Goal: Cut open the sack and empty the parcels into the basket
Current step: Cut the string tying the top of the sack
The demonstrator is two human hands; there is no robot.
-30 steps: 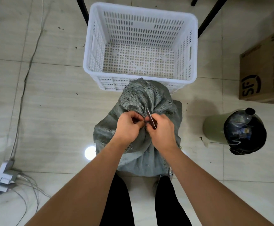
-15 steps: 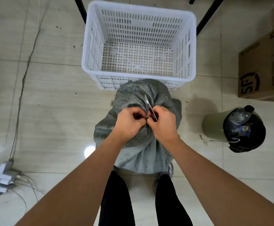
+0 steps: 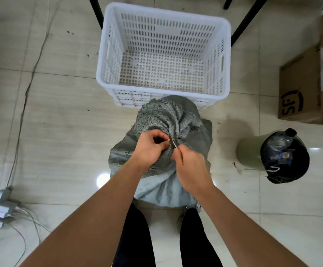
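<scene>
Pale glossy floor tiles [image 3: 56, 120] with thin grout lines run under everything, a round glare spot shining beside the sack. Nearest the camera, two bare forearms reach forward over black trouser legs [image 3: 133, 237]. At the lower left a grey power strip [image 3: 0, 209] lies on the floor with white cables trailing from it.

Between the feet and the basket stands the sack [image 3: 162, 182], a grey-green woven bag, lighter and smoother low down, coarser and frayed at the gathered neck, which is bunched into a puckered knot and flops toward the basket. The left hand [image 3: 149, 149] is closed on the cloth at the neck, thumb and fingers pinching a fold. The right hand [image 3: 190, 166] is closed around a small knife [image 3: 174, 144], whose thin blade points up and left into the tied neck, just beside the left thumb.

To the right, well apart from the sack, a pale green bin [image 3: 253, 151] lined with a black bag holds a clear plastic bottle. Beyond the sack, touching or almost touching its top, sits the white perforated plastic basket [image 3: 224, 54] with nothing in it. At the far right a brown cardboard box [image 3: 301, 89] shows a black round logo reading "SF". Black legs of furniture [image 3: 247, 18] angle in past the basket.
</scene>
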